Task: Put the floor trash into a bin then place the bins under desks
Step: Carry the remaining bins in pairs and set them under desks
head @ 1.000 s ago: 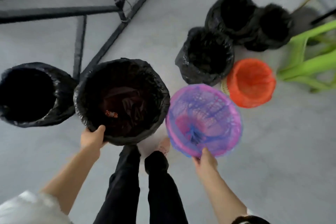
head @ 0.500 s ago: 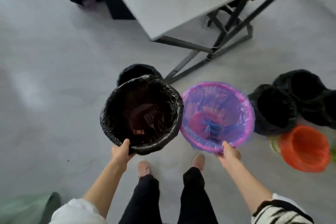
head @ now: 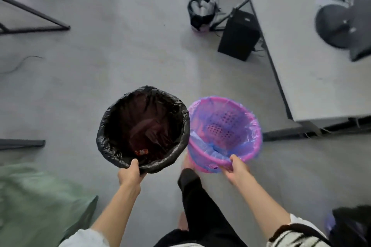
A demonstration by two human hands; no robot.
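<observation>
I carry two bins above the grey floor. My left hand point(head: 129, 173) grips the near rim of a bin lined with a black bag point(head: 112, 144); a small red scrap point(head: 141, 152) lies at its bottom. My right hand point(head: 235, 170) grips the near rim of a pink perforated bin with a blue liner point(head: 255, 126), which tilts toward me. The two bins touch side by side. A white desk point(head: 301, 56) stands at the right, with a black-lined bin holding white trash point(head: 201, 13) beside its leg.
A black computer tower point(head: 239, 36) sits under the desk edge. Black desk frame bars point(head: 36, 20) lie at the far left. A green bag point(head: 36, 202) fills the lower left. Another dark bin point(head: 351, 224) shows at the lower right. My legs point(head: 196, 196) are below.
I have turned and walked away from the cluster of bins, carrying both bins. The white desk, computer tower and filled bin have come into view at the right.
</observation>
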